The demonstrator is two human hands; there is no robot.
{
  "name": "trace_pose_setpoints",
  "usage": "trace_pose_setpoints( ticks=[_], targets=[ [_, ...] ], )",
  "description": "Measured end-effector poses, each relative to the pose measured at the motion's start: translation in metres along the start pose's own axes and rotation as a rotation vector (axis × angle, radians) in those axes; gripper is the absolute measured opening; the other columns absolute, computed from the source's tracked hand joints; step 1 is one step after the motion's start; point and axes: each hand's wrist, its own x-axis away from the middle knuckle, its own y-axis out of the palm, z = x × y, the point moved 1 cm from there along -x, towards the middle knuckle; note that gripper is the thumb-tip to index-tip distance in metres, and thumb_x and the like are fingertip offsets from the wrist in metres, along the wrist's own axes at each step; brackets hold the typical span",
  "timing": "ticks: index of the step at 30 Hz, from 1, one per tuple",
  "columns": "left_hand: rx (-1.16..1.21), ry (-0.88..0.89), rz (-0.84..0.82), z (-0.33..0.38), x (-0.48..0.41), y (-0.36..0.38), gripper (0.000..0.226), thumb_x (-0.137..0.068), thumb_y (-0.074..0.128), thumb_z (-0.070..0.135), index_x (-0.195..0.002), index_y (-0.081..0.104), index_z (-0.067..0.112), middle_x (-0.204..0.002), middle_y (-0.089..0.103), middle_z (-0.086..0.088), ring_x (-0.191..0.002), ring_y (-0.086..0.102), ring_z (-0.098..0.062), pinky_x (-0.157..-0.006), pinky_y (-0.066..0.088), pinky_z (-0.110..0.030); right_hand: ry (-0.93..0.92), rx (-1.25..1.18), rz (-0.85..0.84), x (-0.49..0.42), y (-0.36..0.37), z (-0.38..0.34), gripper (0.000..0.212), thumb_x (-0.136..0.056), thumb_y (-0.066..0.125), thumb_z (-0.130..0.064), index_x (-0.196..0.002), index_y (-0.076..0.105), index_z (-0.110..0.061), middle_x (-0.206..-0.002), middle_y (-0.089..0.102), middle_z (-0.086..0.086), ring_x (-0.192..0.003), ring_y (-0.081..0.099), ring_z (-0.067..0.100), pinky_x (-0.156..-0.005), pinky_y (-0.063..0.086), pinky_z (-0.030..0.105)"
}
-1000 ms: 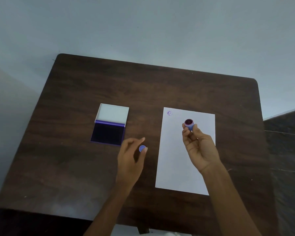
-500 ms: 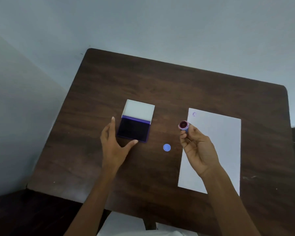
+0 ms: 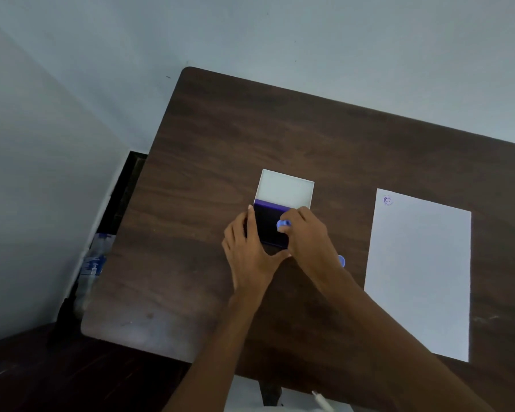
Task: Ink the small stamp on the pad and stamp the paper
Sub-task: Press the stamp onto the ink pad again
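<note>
The ink pad (image 3: 268, 226) lies open on the dark wooden table (image 3: 220, 138), its dark purple pad toward me and its white lid (image 3: 286, 188) folded back behind it. My left hand (image 3: 249, 251) rests against the pad's left and near edges, fingers spread. My right hand (image 3: 308, 236) pinches the small blue stamp (image 3: 283, 224) and holds it face down on the pad. The white paper (image 3: 419, 272) lies to the right, with one purple round print (image 3: 387, 200) at its top left corner. The stamp's blue cap (image 3: 341, 260) lies on the table, half hidden behind my right wrist.
A wall corner stands close on the left. Beside the table's left edge a plastic bottle with a blue label (image 3: 92, 266) stands on the dark floor. A white pen-like object (image 3: 321, 399) shows below the table's near edge.
My right hand has carried the stamp left from over the paper's edge down onto the ink pad. My left hand has stayed at the pad's edge. The view has swung to the left.
</note>
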Motion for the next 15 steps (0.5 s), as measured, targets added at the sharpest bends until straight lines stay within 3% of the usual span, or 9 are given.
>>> trace_pose_setpoints(
  ticks=[4,8,12,15],
  targets=[
    [0.034,0.024,0.057,-0.006,-0.006,0.0,0.097,-0.057,0.082,0.053,-0.138,0.048,0.012,-0.134,0.053,-0.011,-0.122,0.048,-0.029,-0.094,0.044,-0.045,-0.09,0.102,0.061,-0.003,0.005,-0.01,0.026,-0.073,0.076,-0.008,-0.094,0.06,-0.006,-0.097,0.064,0.013,-0.083,0.061,0.028,-0.07,0.046,0.032],
    [0.063,0.018,0.078,-0.011,-0.01,0.003,0.092,-0.056,0.078,0.058,-0.133,0.052,0.015,-0.13,0.055,-0.008,-0.118,0.048,-0.025,-0.09,0.044,-0.039,-0.186,0.144,0.13,-0.002,0.006,-0.012,0.029,-0.067,0.081,-0.004,-0.086,0.06,-0.004,-0.086,0.067,0.016,-0.073,0.063,0.03,-0.063,0.055,0.036],
    [0.079,0.017,0.097,-0.014,-0.011,0.007,0.089,-0.06,0.067,0.066,-0.13,0.055,0.014,-0.128,0.057,-0.009,-0.115,0.05,-0.025,-0.087,0.044,-0.038,-0.143,0.138,0.09,-0.005,0.01,-0.01,0.029,-0.072,0.079,-0.008,-0.093,0.06,-0.003,-0.094,0.067,0.017,-0.081,0.063,0.03,-0.07,0.057,0.041],
    [0.075,0.023,0.116,-0.013,-0.012,0.008,0.088,-0.061,0.061,0.068,-0.13,0.055,0.014,-0.128,0.057,-0.01,-0.114,0.051,-0.026,-0.087,0.045,-0.039,-0.146,0.139,0.114,-0.004,0.014,-0.009,0.031,-0.07,0.081,-0.008,-0.092,0.06,-0.004,-0.091,0.067,0.016,-0.079,0.064,0.029,-0.068,0.057,0.039]
  ],
)
